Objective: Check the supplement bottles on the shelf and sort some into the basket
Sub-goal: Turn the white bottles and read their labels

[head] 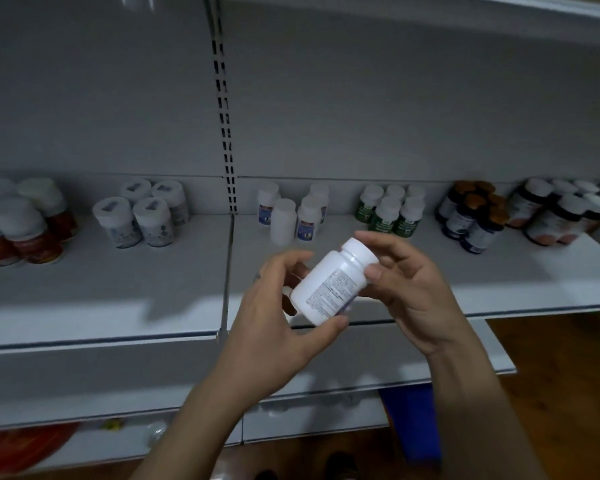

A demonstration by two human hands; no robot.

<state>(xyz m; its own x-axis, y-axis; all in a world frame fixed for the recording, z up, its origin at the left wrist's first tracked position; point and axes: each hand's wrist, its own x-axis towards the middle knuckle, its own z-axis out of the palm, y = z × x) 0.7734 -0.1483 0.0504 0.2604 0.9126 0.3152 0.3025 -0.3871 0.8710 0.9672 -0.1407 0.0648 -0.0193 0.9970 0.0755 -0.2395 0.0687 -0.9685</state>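
White bottle (329, 284), fine-print label (328, 291), tilted, grip of left hand (274, 330) and right hand (416, 292) clamped on it

Dim light, white shelving (101, 299), wooden floor (568, 358)

Print on the white bottle (329, 282) is too small to read; fingertips of the left hand (274, 327) hide behind it. The red-labelled bottles (21, 233) run off the left edge — labels blurred. A blue object (406, 420) below is half hidden by the lower shelf (361, 358).
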